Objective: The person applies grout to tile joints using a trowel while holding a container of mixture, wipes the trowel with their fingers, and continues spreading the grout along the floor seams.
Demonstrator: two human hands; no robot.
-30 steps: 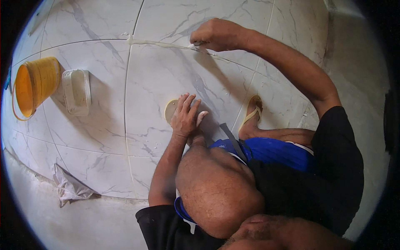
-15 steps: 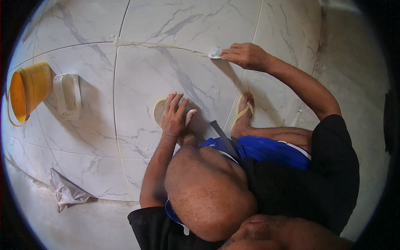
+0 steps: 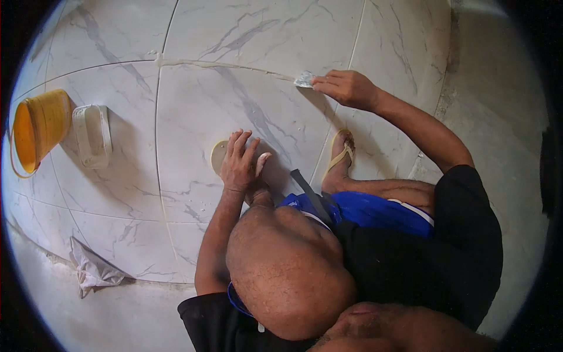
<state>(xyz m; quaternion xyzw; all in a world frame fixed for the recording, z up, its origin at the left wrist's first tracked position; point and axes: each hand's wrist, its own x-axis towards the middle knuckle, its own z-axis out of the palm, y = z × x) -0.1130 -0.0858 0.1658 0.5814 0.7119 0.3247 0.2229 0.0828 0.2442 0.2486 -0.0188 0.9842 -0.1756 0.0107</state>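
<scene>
On the marble-pattern tiled floor, head view, person squatting, both arms reaching forward and down.

Right hand: fingers pinched together on a small grey-white scraper, blade pressed flat to the tile surface. Scraper sits at the right end of a pale grout line that runs along the horizontal joint between tiles; wet grout visible along the joint leftward to the crossing with the vertical joint.

Left hand: fingers spread apart, palm down, laid over a round cream-coloured object, only its left edge shows from under the fingers. Cannot tell whether the fingers clamp it or merely rest on it. Object lies flat on the tile, near the person's knee.

Right foot in a tan sandal, planted on the tile just below the right hand.

Far left: orange bucket lying tilted, mouth toward the camera; white rectangular tub just beside it, to its right. Lower left: crumpled grey cloth at the edge where the tiles meet bare concrete
</scene>
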